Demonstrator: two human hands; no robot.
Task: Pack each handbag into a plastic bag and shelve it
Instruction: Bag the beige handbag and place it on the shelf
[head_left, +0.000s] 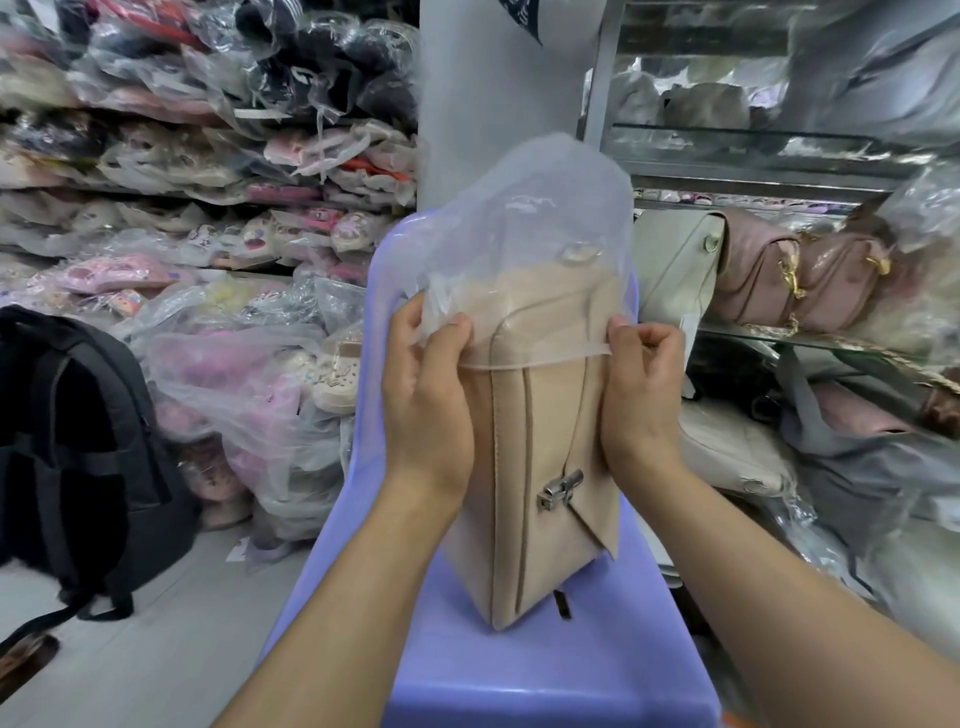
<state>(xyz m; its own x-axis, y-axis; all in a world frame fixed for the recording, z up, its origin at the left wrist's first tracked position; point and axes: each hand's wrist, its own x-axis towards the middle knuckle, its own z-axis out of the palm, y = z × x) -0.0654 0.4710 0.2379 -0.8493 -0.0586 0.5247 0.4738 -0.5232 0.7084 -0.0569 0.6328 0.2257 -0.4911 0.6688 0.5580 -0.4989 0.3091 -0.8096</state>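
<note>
Left hand (428, 384) and right hand (641, 387) each pinched the rim of the plastic bag (524, 218), one per side, the bag covering the upper part of the beige handbag (540, 467), which stood on end on the purple chair (519, 675)

Bright, even light fills the room and seems to come from overhead; shadows are soft, with only a faint one on the blue chair seat (519, 675) below the hands. The seat's near edge carries a pale sheen. White glare flecks the plastic-wrapped stock (208, 130) left of the left hand (428, 384) and the glass shelf (753, 332) beside the right hand (641, 384). The milky plastic bag (524, 208) veils whatever lies above the fingers. Focus is sharpest between the hands, where the metal clasp (560, 488) reads crisply. Toward the edges the shelves bow, the forearms stretch, and the upper right corner smears. The black backpack (67, 441) far left loses detail.
</note>
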